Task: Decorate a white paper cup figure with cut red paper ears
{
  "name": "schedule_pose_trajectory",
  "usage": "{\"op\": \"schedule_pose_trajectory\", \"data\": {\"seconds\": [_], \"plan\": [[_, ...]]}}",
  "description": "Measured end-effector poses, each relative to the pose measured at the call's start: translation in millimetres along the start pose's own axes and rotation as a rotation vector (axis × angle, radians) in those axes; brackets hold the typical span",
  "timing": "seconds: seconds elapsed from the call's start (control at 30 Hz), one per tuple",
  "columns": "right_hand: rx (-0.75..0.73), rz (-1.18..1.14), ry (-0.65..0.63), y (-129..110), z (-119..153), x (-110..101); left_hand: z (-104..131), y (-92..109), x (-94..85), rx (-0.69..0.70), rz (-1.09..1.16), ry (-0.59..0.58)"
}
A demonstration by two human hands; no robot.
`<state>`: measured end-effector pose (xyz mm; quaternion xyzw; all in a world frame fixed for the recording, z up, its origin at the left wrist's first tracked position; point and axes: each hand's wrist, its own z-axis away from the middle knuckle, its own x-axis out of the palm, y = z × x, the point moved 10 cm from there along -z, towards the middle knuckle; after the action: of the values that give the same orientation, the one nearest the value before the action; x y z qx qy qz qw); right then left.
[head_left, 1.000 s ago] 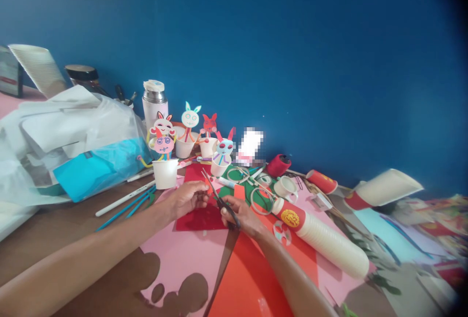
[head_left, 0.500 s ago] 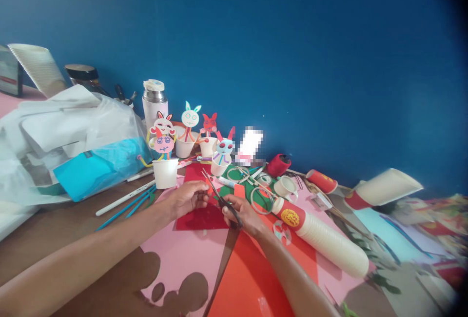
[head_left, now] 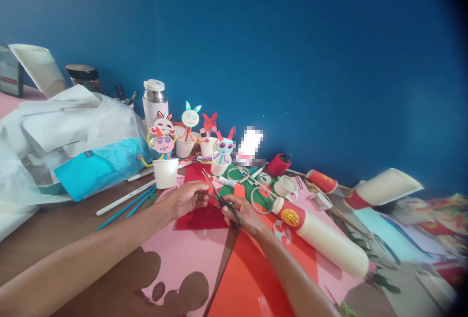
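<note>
One pair of scissors (head_left: 221, 202) sits in the right hand (head_left: 243, 213), its fingers wrapped around the black handles (head_left: 236, 217), blades slightly parted over the dark red sheet (head_left: 197, 220) and just beside the left hand (head_left: 190, 196). That hand's fingers curl inward near a small red piece (head_left: 209, 191); whether they pinch it, I cannot tell. Paper figures (head_left: 190, 118) stand in white cups (head_left: 165, 174) beyond.

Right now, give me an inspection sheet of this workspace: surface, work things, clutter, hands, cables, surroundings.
Surface: brown table, partly under pink paper with holes.
Work things: scissors, slightly open, above red sheet.
Clutter: rabbit-eared figures in white cups, stacked paper cups, mug.
Hands: right hand grips scissors; left hand curled beside them, its hold unclear.
Cables: pale looped cord near the mug.
Surroundings: blue wall behind the table.
</note>
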<state>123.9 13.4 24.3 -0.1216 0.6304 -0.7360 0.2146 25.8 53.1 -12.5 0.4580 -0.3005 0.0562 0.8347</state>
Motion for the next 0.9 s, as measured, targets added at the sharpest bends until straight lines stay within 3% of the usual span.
{"op": "schedule_pose_trajectory", "data": {"seconds": [0.73, 0.9], "plan": [[0.000, 0.030, 0.033, 0.0, 0.5, -2.3, 1.6, -5.1, 3.4, -0.030, 0.019, -0.013], [0.003, 0.051, 0.073, 3.3, -2.8, -7.0, 3.3, 4.6, 5.7, 0.043, -0.038, -0.015]]}}
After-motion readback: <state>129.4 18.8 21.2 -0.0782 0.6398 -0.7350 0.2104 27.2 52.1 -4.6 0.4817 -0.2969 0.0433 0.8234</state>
